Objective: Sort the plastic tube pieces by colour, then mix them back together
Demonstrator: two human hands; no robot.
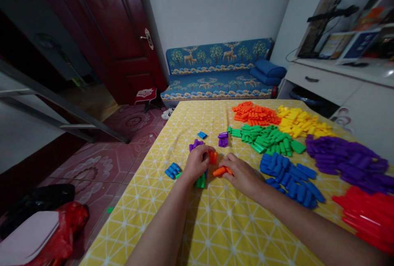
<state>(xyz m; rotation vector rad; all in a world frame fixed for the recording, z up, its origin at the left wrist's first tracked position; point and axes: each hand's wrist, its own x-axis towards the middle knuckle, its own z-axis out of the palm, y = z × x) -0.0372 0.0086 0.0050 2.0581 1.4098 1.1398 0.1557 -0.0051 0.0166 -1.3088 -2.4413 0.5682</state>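
Person's L hand (197,162) pinches orange pc. (213,157); R hand (236,170) grips 2nd orange pc. (221,170), approx. 5 o'clock of the 1st. Both above yellow tablecloth (234,221). Rel. to hands: small blue pc. (202,135) at 11; purple pcs. (194,145) between 10 & 11, partly behind L hand; purple grp. (223,139) just past 12; blue grp. (172,170) at 9; green pc. (201,181) approx. 7–8, by L wrist. Piles: orange pile (255,114) at 1; green pile (267,138) & yellow pile (303,122) at 2; blue pile (291,177) & purple pile (347,161) at 3; red pile (369,214) near 4.
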